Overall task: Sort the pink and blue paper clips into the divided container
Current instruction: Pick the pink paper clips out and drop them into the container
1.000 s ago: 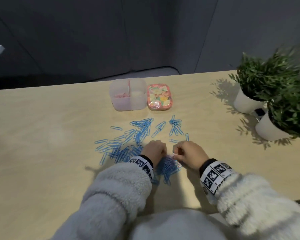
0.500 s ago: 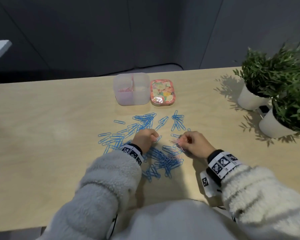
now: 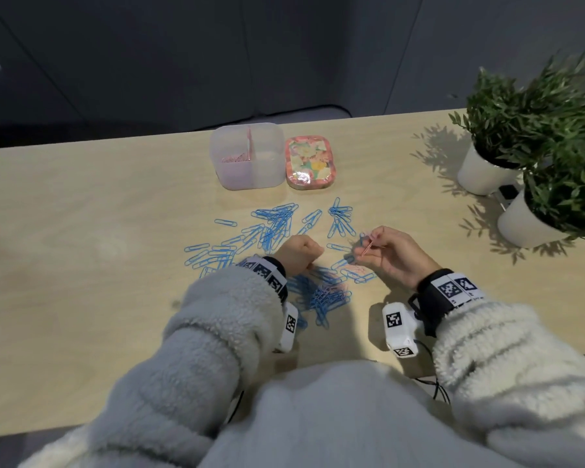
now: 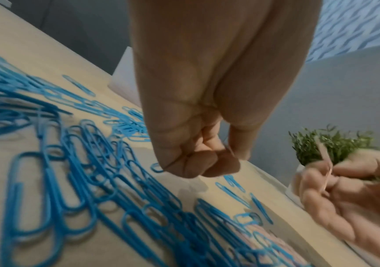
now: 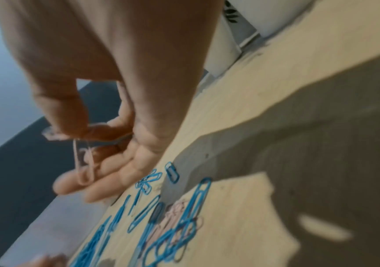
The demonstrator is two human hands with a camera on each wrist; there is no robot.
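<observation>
Blue paper clips [image 3: 277, 224] lie scattered mid-table, with a denser heap [image 3: 321, 295] between my wrists; a few pink ones [image 5: 175, 209] are mixed in. My right hand [image 3: 385, 251] is raised slightly and pinches one pink paper clip [image 3: 367, 247] between thumb and forefinger, as the right wrist view shows [image 5: 83, 162]. My left hand [image 3: 299, 253] is a tight fist just above the clips; a thin pale wire [image 4: 230, 150] peeks out between thumb and fingers. The translucent divided container [image 3: 250, 177] stands at the back, with pink clips [image 3: 233, 158] in its left compartment.
A floral lid [image 3: 309, 163] lies right of the container. Two potted plants in white pots [image 3: 483, 173] [image 3: 527, 224] stand at the table's right side. The table's far edge runs just behind the container.
My right hand has lifted off the heap with a pink clip pinched and moved right and forward. The left fist has slid forward off the heap. The camera view has shifted.
</observation>
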